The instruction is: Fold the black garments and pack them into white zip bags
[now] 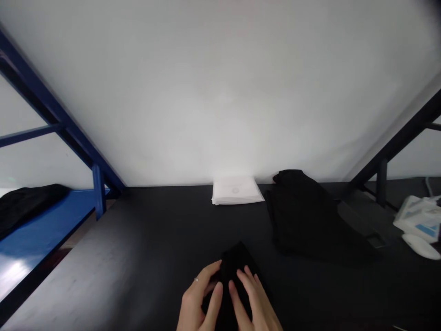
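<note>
Two hands are at work: the left hand point(198, 299) and right hand point(253, 299), both half-curled, clasp a folded black cloth point(234, 271) between them on the near part of a dark worktop point(155, 230). Farther off lie a black garment pile point(303, 216) and a stack of white sheets point(236, 191), against a white wall point(220, 92).

**White stack point(236, 191) and black pile point(299, 216) on the dark table point(155, 220)**

The white stack sat against the white wall point(220, 92), just left of the black clothes pile. A white packet point(418, 218) lay farther right. On the left, a black cloth point(27, 207) rested on a blue shelf point(41, 239) beneath a slanted blue metal frame point(51, 110).
</note>
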The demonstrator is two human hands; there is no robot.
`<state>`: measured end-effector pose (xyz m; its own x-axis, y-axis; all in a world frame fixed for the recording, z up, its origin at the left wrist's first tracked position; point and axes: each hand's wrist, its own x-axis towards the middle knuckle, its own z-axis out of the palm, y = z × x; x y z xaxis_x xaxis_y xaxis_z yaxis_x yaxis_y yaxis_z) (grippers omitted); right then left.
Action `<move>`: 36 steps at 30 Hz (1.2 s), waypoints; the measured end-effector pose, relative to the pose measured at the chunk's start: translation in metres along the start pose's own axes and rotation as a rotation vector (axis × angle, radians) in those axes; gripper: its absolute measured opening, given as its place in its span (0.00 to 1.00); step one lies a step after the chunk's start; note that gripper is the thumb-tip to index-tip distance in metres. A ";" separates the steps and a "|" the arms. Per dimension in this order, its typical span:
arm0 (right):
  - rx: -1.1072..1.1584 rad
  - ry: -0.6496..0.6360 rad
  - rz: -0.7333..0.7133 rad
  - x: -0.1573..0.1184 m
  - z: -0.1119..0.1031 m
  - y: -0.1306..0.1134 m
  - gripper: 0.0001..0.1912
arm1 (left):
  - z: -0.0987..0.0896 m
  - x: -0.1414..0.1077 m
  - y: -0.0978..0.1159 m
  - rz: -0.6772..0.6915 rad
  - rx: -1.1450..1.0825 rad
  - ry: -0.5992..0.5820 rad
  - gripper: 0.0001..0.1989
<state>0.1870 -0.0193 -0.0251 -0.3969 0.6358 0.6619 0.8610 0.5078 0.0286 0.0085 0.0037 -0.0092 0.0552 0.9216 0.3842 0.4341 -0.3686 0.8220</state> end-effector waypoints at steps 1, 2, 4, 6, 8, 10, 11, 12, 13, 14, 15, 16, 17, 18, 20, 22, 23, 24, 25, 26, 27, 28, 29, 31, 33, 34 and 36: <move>-0.005 0.019 -0.043 -0.001 0.002 0.001 0.18 | 0.000 0.001 0.000 -0.061 -0.044 0.023 0.18; -0.012 0.035 -0.098 -0.002 0.005 0.001 0.18 | 0.000 0.002 0.000 -0.104 -0.071 0.043 0.19; -0.022 0.048 -0.206 -0.003 0.012 -0.001 0.21 | 0.000 0.006 0.000 -0.152 -0.056 0.057 0.23; -0.013 0.093 -0.186 -0.004 0.018 -0.005 0.19 | 0.000 0.013 0.001 -0.144 0.035 0.055 0.23; 0.024 0.145 -0.126 -0.003 0.019 -0.005 0.18 | -0.002 0.020 0.002 -0.104 0.134 0.033 0.22; 0.064 0.130 -0.183 0.003 0.011 0.003 0.18 | -0.003 0.025 0.002 -0.086 0.179 -0.005 0.22; 0.077 0.117 -0.243 0.006 0.005 0.011 0.18 | -0.004 0.026 0.001 -0.094 0.178 -0.026 0.22; 0.082 0.043 -0.332 0.010 -0.002 0.020 0.18 | -0.004 0.026 0.001 -0.111 0.165 -0.042 0.22; 0.088 -0.021 -0.398 0.014 -0.010 0.029 0.17 | -0.004 0.026 0.001 -0.132 0.143 -0.052 0.23; 0.096 -0.055 -0.414 0.018 -0.017 0.038 0.17 | -0.004 0.025 0.002 -0.153 0.116 -0.055 0.24; 0.104 -0.090 -0.419 0.020 -0.022 0.046 0.17 | -0.003 0.025 0.003 -0.170 0.085 -0.057 0.25; 0.114 -0.107 -0.410 0.021 -0.026 0.052 0.17 | -0.002 0.024 0.004 -0.183 0.055 -0.056 0.25; 0.121 -0.116 -0.392 0.022 -0.028 0.056 0.18 | -0.001 0.024 0.006 -0.195 0.026 -0.049 0.25; 0.126 -0.124 -0.371 0.021 -0.029 0.058 0.19 | 0.000 0.024 0.007 -0.207 -0.001 -0.037 0.24; 0.123 -0.139 -0.317 0.018 -0.027 0.057 0.23 | 0.001 0.026 0.011 -0.251 -0.072 -0.019 0.23; 0.111 -0.153 -0.269 0.016 -0.024 0.052 0.25 | 0.002 0.028 0.013 -0.322 -0.173 -0.021 0.24; 0.113 -0.147 -0.245 0.015 -0.023 0.048 0.25 | 0.001 0.030 0.013 -0.369 -0.227 -0.035 0.24; 0.119 -0.134 -0.227 0.015 -0.021 0.044 0.24 | 0.000 0.031 0.012 -0.422 -0.276 -0.053 0.25; 0.129 -0.105 -0.207 0.016 -0.019 0.041 0.22 | -0.002 0.032 0.012 -0.475 -0.320 -0.068 0.25; 0.142 -0.063 -0.185 0.018 -0.018 0.037 0.21 | -0.003 0.033 0.012 -0.521 -0.354 -0.079 0.25; 0.152 -0.017 -0.162 0.020 -0.016 0.035 0.20 | -0.005 0.034 0.011 -0.559 -0.378 -0.089 0.25; 0.156 0.027 -0.135 0.022 -0.015 0.032 0.19 | -0.006 0.034 0.012 -0.593 -0.389 -0.097 0.25; 0.150 0.057 -0.118 0.026 -0.014 0.031 0.19 | -0.007 0.035 0.013 -0.626 -0.390 -0.103 0.25; 0.117 0.084 -0.122 0.033 -0.013 0.031 0.19 | -0.008 0.037 0.018 -0.701 -0.378 -0.109 0.24; 0.087 0.090 -0.151 0.042 -0.014 0.034 0.21 | -0.009 0.038 0.024 -0.761 -0.387 -0.119 0.23; 0.083 0.101 -0.166 0.046 -0.015 0.037 0.22 | -0.009 0.038 0.027 -0.770 -0.400 -0.127 0.22; 0.092 0.127 -0.189 0.053 -0.014 0.042 0.21 | -0.011 0.041 0.029 -0.726 -0.406 -0.157 0.21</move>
<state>0.2071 0.0275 0.0219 -0.4996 0.4492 0.7407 0.7405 0.6652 0.0960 0.0132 0.0296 0.0356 0.0246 0.9416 -0.3358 0.0545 0.3342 0.9409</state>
